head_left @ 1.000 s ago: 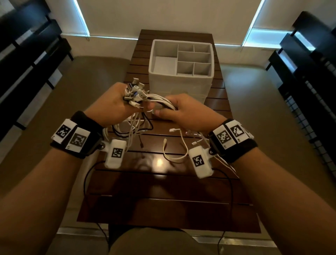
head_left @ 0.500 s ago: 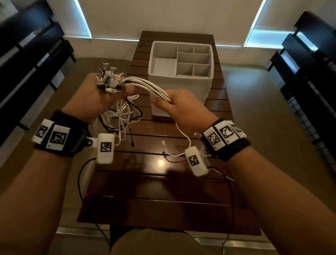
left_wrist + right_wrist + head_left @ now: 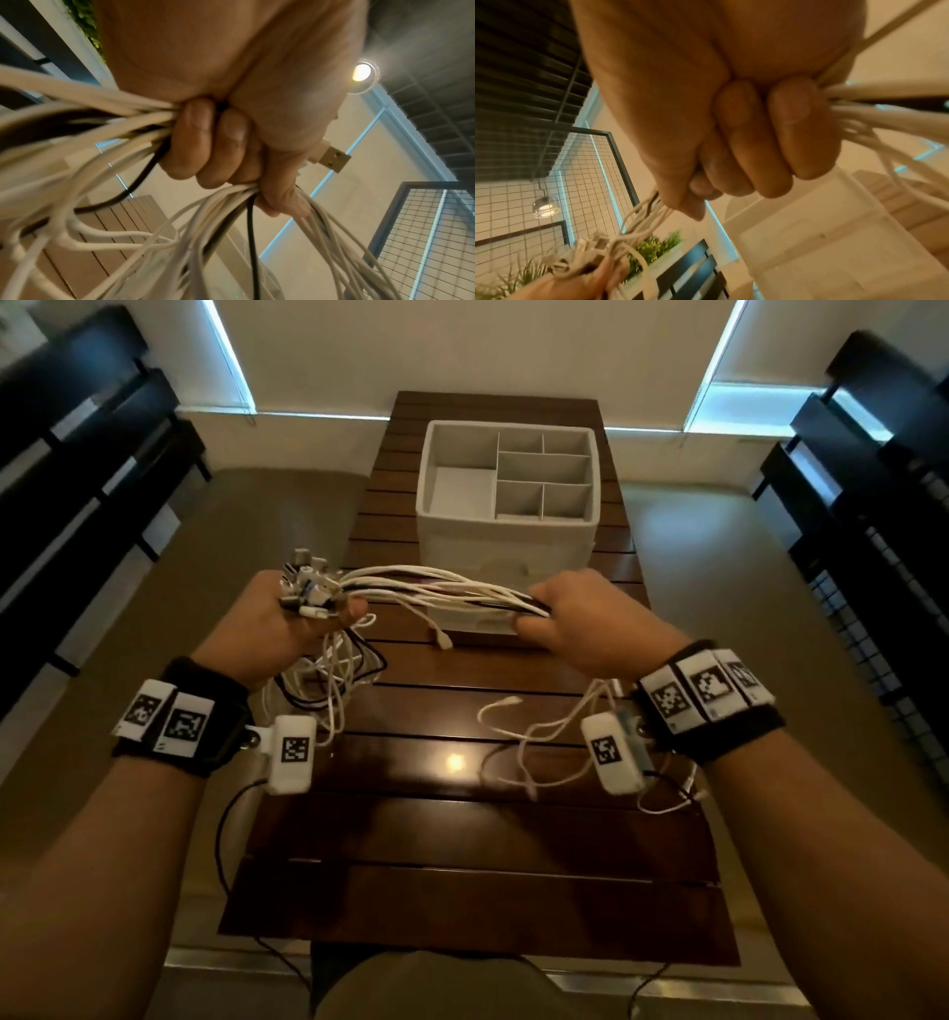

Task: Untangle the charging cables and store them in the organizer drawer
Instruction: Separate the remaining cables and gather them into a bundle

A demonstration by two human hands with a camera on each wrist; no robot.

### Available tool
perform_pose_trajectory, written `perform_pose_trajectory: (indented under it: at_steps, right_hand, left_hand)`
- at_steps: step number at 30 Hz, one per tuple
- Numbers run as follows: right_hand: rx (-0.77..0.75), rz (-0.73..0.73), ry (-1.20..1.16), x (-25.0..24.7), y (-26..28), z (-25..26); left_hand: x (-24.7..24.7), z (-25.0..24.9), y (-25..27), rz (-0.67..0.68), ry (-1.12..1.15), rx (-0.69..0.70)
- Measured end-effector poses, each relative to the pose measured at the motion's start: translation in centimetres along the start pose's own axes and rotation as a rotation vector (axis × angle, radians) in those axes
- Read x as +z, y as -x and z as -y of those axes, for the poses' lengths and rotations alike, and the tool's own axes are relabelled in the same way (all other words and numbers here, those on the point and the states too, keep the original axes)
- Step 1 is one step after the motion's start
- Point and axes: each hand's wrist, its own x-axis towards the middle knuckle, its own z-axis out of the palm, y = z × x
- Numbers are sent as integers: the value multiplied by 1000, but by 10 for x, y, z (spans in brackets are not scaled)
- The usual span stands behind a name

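A bundle of white and black charging cables [image 3: 436, 590] stretches level between my two hands above the wooden table [image 3: 462, 839]. My left hand [image 3: 287, 629] grips the plug ends [image 3: 308, 582], which stick up from the fist; its curled fingers [image 3: 205, 142] wrap the cables [image 3: 77, 142], and a USB plug [image 3: 331, 158] pokes out. My right hand [image 3: 575, 618] grips the bundle further along, fingers [image 3: 757, 142] curled round the cables [image 3: 885, 113]. Loose ends [image 3: 534, 737] trail below my right wrist. The white organizer [image 3: 508, 526] stands behind, its divided top compartments bare.
Cable loops [image 3: 328, 680] hang from my left hand to the table. Dark shelving [image 3: 77, 480] flanks the left and a dark rack [image 3: 873, 505] the right. Wrist camera cords [image 3: 226, 839] hang off the table's near edge.
My hands have drawn apart: the right hand slid right along the bundle and the left moved left, so the cables now stretch level between them. Both hands sit a little lower than before.
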Motion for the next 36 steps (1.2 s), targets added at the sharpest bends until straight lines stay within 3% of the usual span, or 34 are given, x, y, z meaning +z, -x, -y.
perform_pose_trajectory:
  at_steps: [4, 8, 10, 15, 19, 22, 26, 28, 32, 36]
  right_hand:
    - [32, -149, -59, 16, 11, -24]
    - [151, 32, -3, 51, 13, -55]
    - [166, 30, 40, 40, 10, -54]
    - [34, -145, 139, -21, 18, -19]
    - [-59, -275, 60, -31, 20, 6]
    - [-15, -189, 35, -7, 6, -6]
    - [50, -14, 71, 31, -13, -23]
    - [44, 26, 97, 43, -17, -24]
    - [28, 69, 153, 55, -18, -15]
    - [-54, 47, 172, 56, -20, 12]
  left_hand:
    - [23, -2, -5, 32, -3, 7]
    - [42, -4, -9, 155, -45, -16]
    - [50, -1, -7, 164, -8, -53]
    - [38, -5, -7, 71, 74, -44]
    - [25, -17, -9, -3, 130, 2]
    - [25, -10, -8, 60, 57, -115]
    - [23, 10, 3, 301, -77, -328]
    - [19, 13, 5, 253, -62, -366]
    - [21, -13, 9, 33, -26, -133]
    - [56, -41, 8, 79, -21, 72]
